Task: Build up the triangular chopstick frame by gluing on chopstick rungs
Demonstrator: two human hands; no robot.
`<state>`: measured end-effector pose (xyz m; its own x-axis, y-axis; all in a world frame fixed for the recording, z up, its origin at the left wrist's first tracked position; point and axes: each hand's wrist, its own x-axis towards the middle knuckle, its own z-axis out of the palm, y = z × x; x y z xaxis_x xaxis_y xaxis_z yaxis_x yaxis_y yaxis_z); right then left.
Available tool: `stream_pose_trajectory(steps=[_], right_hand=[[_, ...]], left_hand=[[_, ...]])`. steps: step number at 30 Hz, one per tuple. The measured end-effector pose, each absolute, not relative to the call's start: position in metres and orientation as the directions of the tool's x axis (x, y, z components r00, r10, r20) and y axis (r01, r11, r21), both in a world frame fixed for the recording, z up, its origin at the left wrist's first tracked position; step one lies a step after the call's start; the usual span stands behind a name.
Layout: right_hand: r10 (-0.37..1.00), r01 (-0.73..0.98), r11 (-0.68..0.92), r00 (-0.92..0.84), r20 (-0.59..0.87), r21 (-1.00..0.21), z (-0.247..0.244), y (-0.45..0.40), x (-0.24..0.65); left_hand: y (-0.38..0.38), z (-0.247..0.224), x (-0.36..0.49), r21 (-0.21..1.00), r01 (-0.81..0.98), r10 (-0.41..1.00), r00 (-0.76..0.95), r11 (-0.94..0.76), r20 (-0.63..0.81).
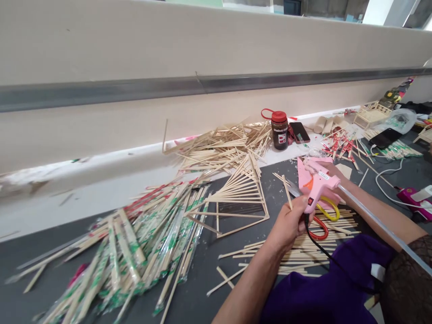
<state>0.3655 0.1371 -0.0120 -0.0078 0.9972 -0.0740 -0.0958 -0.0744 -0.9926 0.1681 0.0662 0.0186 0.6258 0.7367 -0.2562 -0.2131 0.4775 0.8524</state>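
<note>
1. Left hand (292,225): forearm rises from the near edge of the counter (199,297), angled right and away. Fingers clamped on the handle of a pink glue gun (324,181), thumb near its switch.
2. Stick (286,191) standing tilted just beside the left thumb; whether the fingers pinch it, cannot tell.
3. Right hand (327,168): forearm slants in from the right, reaching towards the far edge. Hand lies behind the glue gun, fingers mostly hidden; apart or together, cannot tell.
4. Glue gun raised over the right half of the counter, nozzle end towards the far edge. Clear glue stick (371,213) runs from its back, down and right; black cord (324,251) drops from the handle.
5. Scissors (328,210) with yellow and red handles, partly hidden beyond the left hand. Loose sticks (305,255) lie towards the near edge.
6. Stick frame (243,196), fanned on top, left of the left hand. Wrapped chopsticks (135,243) heaped nearer the left edge.
</note>
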Motion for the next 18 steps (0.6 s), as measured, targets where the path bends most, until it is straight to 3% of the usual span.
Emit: stream_pose_trajectory(steps=[4, 8, 12, 18], right_hand=[[0.986, -0.107, -0.057, 0.149, -0.072, -0.993, 0.004, 0.155, 0.398], [0.987, -0.06, -0.087, 0.131, -0.095, -0.994, 0.024, 0.164, 0.405], [0.987, 0.198, -0.138, -0.058, -0.152, -0.97, 0.042, 0.153, 0.38], [0.995, 0.451, 0.043, -0.103, -0.004, -0.892, 0.045, 0.148, 0.357]], left_hand=[[0.068, 0.014, 0.165, 0.897, -0.182, 0.784, 0.575, 0.402, -0.235], [0.07, 0.012, 0.165, 0.932, -0.105, 0.801, 0.55, 0.347, -0.236], [0.072, 0.009, 0.166, 0.95, -0.046, 0.794, 0.562, 0.309, -0.231], [0.072, 0.004, 0.166, 0.957, 0.002, 0.779, 0.58, 0.29, -0.238]])
